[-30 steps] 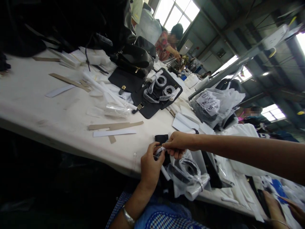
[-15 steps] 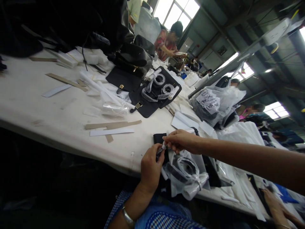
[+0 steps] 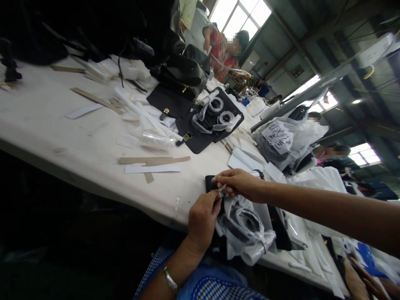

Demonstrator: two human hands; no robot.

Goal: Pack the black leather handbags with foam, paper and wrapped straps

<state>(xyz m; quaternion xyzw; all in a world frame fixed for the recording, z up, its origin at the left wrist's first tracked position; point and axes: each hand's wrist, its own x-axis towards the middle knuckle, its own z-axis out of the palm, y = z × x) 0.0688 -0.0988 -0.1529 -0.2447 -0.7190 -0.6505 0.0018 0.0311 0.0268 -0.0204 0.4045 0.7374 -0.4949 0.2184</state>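
My left hand (image 3: 202, 220) is closed at the near edge of the white table (image 3: 62, 133), fingers pinching a small white wrapped piece (image 3: 221, 192) against a black leather piece (image 3: 210, 183). My right hand (image 3: 238, 183) reaches in from the right and pinches the same white piece from above. Just right of both hands lies a clear plastic-wrapped black strap bundle (image 3: 246, 227) tied with white paper.
Cardboard and paper strips (image 3: 153, 164) lie left of my hands. Farther back are a black flap with wrapped straps (image 3: 212, 118), black bags (image 3: 179, 77) and a plastic bag with a handwritten label (image 3: 283, 139). Other people work at the far end and right.
Both hands stay pinched on the white piece by the black leather; my left hand has shifted slightly right and lower. The view has drifted a little.
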